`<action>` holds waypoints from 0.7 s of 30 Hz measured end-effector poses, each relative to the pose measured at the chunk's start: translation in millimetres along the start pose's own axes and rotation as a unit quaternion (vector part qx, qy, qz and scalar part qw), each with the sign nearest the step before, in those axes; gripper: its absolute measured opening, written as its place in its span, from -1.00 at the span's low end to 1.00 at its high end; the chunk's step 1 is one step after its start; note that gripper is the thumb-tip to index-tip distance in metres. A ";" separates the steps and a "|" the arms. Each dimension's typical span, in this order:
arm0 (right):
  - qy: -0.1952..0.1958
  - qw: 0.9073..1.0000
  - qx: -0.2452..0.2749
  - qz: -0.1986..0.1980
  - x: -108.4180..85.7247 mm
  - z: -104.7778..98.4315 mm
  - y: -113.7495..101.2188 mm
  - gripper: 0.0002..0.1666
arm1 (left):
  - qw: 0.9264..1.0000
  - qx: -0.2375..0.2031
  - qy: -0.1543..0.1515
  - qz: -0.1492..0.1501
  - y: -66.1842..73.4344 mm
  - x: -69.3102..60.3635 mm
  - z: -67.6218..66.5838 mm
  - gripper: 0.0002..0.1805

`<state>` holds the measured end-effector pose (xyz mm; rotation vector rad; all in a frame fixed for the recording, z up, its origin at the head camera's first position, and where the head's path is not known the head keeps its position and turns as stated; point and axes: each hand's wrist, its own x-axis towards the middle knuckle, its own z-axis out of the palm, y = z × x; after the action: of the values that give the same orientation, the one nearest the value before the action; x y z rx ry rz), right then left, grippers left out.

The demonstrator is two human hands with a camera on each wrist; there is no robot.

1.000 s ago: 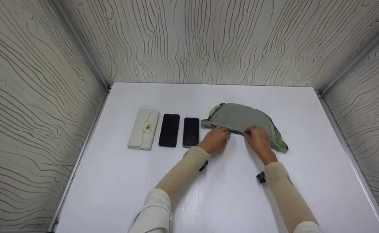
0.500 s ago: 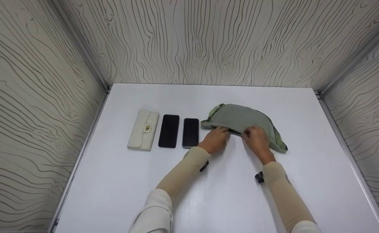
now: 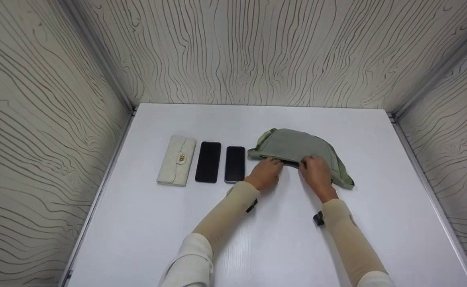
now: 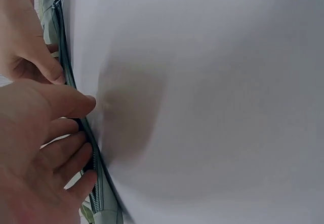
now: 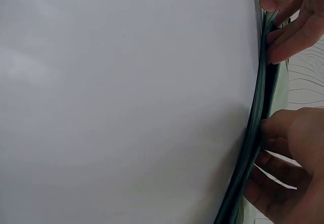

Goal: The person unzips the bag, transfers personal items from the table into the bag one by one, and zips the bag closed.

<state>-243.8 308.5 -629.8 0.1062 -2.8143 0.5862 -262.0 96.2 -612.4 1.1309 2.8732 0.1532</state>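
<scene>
A crescent-shaped green cloth bag [image 3: 297, 144] lies on the white table, its zipped edge toward me. My left hand [image 3: 266, 173] grips the left part of this edge. In the left wrist view its thumb lies outside the zipper [image 4: 99, 183] and the other fingers are at the opening. My right hand [image 3: 317, 175] holds the same edge further right, its fingers curled over the rim in the right wrist view. Between the hands a dark gap shows along the zipper. What is inside the bag is hidden.
Left of the bag lie a smaller black phone [image 3: 235, 164], a larger black phone [image 3: 208, 162] and a cream wallet [image 3: 176, 161] with a gold clasp, side by side. Patterned panels [image 3: 257, 52] enclose the back and sides of the white table [image 3: 138, 239].
My right hand has shifted slightly left along the zipped edge, and the dark gap between the hands shows more. The left hand stays nearly in place. The phones and wallet have not moved.
</scene>
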 end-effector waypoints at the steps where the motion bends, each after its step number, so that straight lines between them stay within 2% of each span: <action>1: 0.001 1.000 -0.005 -0.003 -0.3 0.3 -0.2 -0.84 | 1.000 0.000 0.000 0.000 -0.1 0.2 1.2 -0.61; 8: 0.009 0.998 -0.043 -0.035 -0.8 0.0 0.7 -0.90 | 1.000 -0.017 0.006 0.000 -2.0 1.0 3.5 -0.64; 13: 0.033 0.997 -0.052 -0.045 -0.7 -0.8 2.3 -0.90 | 1.000 -0.025 0.000 0.001 -3.0 0.7 2.1 -0.63; 21: 0.065 0.996 -0.046 -0.049 -0.8 -0.4 5.1 -0.93 | 1.000 -0.021 -0.013 0.006 -1.1 -1.3 0.3 -0.44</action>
<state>-243.6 313.4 -631.6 0.1798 -2.6862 0.4248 -261.8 94.5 -612.9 1.1334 2.8278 0.1962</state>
